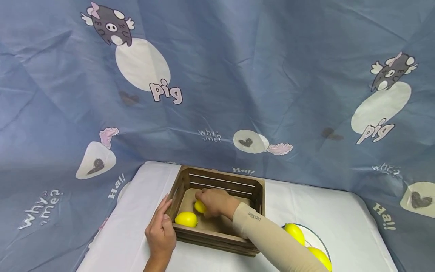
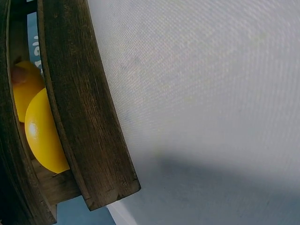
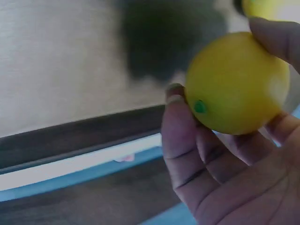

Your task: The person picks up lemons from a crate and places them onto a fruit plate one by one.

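A dark wooden crate (image 1: 215, 238) stands on a white-covered table (image 1: 340, 215). My right hand (image 1: 212, 202) reaches down into it and grips a yellow lemon (image 1: 199, 207) close to the crate floor. In the right wrist view the thumb and fingers (image 3: 180, 117) curl round that lemon (image 3: 236, 84). A second lemon (image 1: 186, 219) lies in the crate's front left corner and shows between the slats (image 2: 79, 108) as a lemon (image 2: 42, 136). My left hand (image 1: 161, 230) rests on the crate's left front corner from outside, fingers straight along the wall.
A white plate (image 1: 317, 237) with two more lemons (image 1: 295, 232) sits to the right of the crate, partly behind my right sleeve. A blue cloth with pig prints (image 1: 238, 75) hangs behind and beside the table. Bare tablecloth (image 2: 211, 93) lies left of the crate.
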The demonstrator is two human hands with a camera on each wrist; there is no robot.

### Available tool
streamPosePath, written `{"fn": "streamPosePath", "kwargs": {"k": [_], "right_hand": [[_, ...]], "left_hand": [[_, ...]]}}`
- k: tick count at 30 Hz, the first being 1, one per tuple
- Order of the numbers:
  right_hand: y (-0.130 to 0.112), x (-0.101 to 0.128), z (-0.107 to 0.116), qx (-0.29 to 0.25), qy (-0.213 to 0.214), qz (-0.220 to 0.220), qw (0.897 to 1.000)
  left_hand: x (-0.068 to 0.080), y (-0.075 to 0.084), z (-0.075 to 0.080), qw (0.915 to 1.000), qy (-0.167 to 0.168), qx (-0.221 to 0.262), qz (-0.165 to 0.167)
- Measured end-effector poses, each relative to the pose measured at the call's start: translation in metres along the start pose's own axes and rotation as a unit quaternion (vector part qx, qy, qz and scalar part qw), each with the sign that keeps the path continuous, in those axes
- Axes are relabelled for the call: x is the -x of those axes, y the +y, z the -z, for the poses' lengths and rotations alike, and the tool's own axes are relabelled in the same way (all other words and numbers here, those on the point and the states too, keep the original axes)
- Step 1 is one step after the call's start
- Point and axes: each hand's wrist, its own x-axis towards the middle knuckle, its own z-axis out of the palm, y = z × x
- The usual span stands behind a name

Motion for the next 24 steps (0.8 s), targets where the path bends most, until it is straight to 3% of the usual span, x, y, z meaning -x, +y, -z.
{"fn": "streamPosePath", "kwargs": {"k": [8,19,24], "right_hand": [[-0.001,0.015,0.026,-0.005,0.010,0.010,1.000],[-0.001,0.051,0.059,-0.067,0.004,0.012,0.998],[0.003,0.071,0.067,-0.065,0.018,0.028,0.997]], "left_hand": [[-0.003,0.001,-0.003,0.9998,0.007,0.012,-0.016],[-0.003,0.002,0.001,0.9998,0.005,0.018,-0.001],[-0.002,0.002,0.002,0.9997,-0.003,0.022,0.003]]}}
